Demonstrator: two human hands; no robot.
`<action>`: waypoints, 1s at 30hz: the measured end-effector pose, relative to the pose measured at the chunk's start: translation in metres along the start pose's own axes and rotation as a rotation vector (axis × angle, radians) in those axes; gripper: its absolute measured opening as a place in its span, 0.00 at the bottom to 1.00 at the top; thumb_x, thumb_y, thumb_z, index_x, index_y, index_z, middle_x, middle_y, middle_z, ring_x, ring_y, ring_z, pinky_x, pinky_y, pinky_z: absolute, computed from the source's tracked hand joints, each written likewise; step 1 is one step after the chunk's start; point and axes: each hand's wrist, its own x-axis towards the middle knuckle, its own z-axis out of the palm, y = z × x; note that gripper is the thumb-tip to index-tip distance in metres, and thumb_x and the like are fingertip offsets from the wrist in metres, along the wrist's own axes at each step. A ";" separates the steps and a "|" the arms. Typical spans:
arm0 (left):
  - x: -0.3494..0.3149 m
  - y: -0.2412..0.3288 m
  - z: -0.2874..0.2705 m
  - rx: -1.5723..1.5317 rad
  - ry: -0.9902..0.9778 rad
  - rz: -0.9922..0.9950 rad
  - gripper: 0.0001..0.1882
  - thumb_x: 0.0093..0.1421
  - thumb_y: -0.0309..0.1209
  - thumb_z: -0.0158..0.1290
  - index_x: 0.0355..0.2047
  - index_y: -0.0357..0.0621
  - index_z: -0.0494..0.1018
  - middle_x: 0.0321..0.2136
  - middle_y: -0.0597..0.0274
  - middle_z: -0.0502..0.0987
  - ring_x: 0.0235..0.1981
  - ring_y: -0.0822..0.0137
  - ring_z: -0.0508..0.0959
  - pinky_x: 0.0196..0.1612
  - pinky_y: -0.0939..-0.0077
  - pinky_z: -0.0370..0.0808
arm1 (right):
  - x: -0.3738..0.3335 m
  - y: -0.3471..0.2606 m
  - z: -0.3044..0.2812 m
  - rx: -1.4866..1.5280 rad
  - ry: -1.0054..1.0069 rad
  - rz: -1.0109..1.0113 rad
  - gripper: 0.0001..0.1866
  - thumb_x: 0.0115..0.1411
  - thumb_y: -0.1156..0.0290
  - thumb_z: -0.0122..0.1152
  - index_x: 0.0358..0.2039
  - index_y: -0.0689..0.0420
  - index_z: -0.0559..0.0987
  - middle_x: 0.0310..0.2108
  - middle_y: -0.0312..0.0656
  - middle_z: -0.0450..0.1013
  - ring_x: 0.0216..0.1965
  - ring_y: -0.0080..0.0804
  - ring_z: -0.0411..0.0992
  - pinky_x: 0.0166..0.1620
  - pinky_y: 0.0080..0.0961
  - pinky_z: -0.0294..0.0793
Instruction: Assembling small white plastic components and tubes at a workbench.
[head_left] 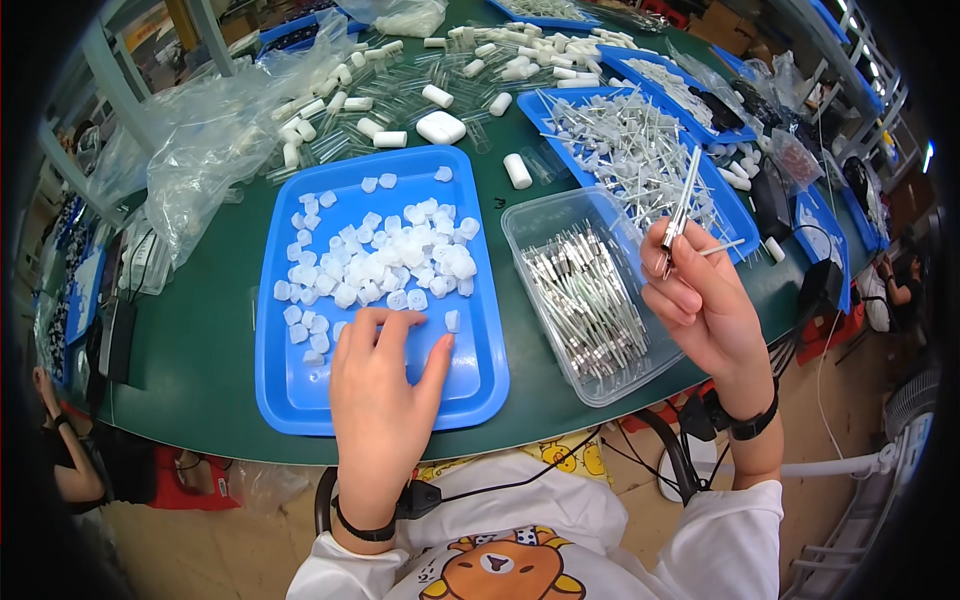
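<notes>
My left hand (385, 395) reaches over the near edge of a blue tray (266, 330), thumb and fingers apart. Its fingertips are among small translucent white plastic caps (390, 255), heaped mostly in the middle of the tray. One cap lies close to my thumb tip. My right hand (710, 305) is raised at the right, fingers closed on slender silver metal-and-plastic rods (680, 215); their exact number is unclear. Below and left of that hand stands a clear plastic box (655, 352) with many similar silver and white rods (585, 300) inside.
A second blue tray (538, 112) holds a pile of thin white-tipped rods. Clear tubes (420, 85) and white cylinders (437, 96) lie scattered at the back, by a rounded white case (440, 127). Clear plastic bags (215, 140) crowd the back left. Cables hang near my right wrist.
</notes>
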 end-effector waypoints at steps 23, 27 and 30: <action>0.008 0.010 0.013 -0.015 -0.044 0.089 0.10 0.44 0.21 0.51 0.30 0.37 0.68 0.24 0.57 0.68 0.24 0.63 0.68 0.29 0.74 0.66 | -0.005 -0.002 0.004 -0.162 -0.064 0.056 0.09 0.52 0.75 0.47 0.33 0.66 0.69 0.18 0.43 0.69 0.10 0.16 0.57 0.14 0.11 0.55; 0.009 0.007 0.016 -0.007 -0.047 0.098 0.10 0.44 0.20 0.50 0.30 0.37 0.68 0.23 0.57 0.68 0.22 0.64 0.68 0.27 0.75 0.66 | -0.007 -0.002 0.004 -0.150 -0.052 0.061 0.09 0.53 0.74 0.47 0.33 0.66 0.70 0.17 0.43 0.69 0.09 0.15 0.57 0.13 0.10 0.55; 0.009 0.006 0.018 -0.037 -0.044 0.095 0.10 0.43 0.19 0.50 0.29 0.37 0.68 0.22 0.57 0.67 0.21 0.66 0.67 0.26 0.77 0.65 | -0.009 -0.003 0.006 -0.173 -0.027 0.051 0.09 0.53 0.74 0.46 0.33 0.67 0.70 0.16 0.43 0.68 0.08 0.15 0.56 0.12 0.10 0.54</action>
